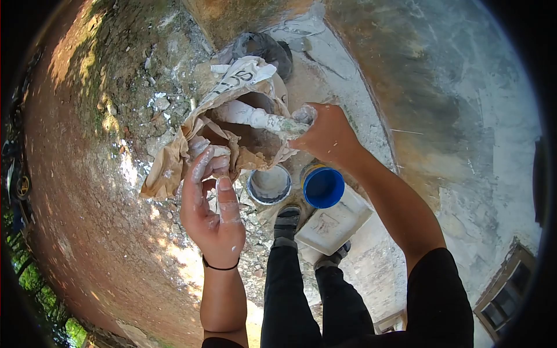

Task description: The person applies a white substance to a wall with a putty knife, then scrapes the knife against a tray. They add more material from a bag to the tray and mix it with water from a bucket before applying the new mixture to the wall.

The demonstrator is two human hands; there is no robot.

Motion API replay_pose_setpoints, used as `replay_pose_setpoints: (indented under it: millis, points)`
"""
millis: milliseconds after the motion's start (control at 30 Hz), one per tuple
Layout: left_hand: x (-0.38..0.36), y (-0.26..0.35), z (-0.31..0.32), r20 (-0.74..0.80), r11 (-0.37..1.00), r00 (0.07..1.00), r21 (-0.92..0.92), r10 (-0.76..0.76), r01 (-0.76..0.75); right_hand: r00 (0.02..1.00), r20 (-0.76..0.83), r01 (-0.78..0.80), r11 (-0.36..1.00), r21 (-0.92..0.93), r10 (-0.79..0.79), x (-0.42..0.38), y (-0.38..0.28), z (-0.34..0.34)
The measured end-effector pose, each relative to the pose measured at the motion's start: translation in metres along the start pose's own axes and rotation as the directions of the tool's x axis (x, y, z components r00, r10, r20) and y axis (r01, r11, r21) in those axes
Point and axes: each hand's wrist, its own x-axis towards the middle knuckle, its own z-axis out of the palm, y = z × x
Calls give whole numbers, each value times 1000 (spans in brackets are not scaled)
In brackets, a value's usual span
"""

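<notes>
A torn brown paper bag (165, 165) with dark lettering on its white side stands in front of me, its mouth gaping. My left hand (214, 209), powdered white, has its fingers curled at the bag's near torn edge, its thumb raised apart. My right hand (328, 130) is closed round the end of a white-crusted, stick-like tool (249, 115). The tool's far end reaches into the bag's mouth, where its tip is hidden, so its kind cannot be told.
Below the bag stand a round tub (270, 184) with greyish-white contents and a blue bucket (323, 187). A whitish rectangular tray (336, 223) lies by my feet. Behind the bag sits a dark plastic bag (261, 49). A plastered wall (441, 116) rises at right; rough, stony ground (104, 191) spreads left.
</notes>
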Motion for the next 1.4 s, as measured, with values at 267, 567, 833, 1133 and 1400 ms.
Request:
replay_pose_setpoints:
  millis: [267, 567, 833, 1133, 1400]
  points:
    - [-9, 6, 12, -18, 991, 994, 70, 111, -110, 994, 22, -99, 985, -142, 103, -42, 45, -15]
    - [-37, 2, 30, -18, 979, 992, 164, 126, -122, 979, -192, 36, 989, -141, -64, -82, 78, 1]
    - [-61, 7, 29, 56, 976, 995, 195, 85, -94, 995, -100, -3, 989, 147, 18, -56, 42, -1]
    - [-59, 3, 12, 60, 980, 997, 189, 58, -68, 982, -188, 49, 986, 161, -18, -51, 43, 10]
    - [-54, -3, 15, 4, 982, 994, 154, 112, -112, 984, -177, -5, 997, 71, 17, -44, 56, 19]
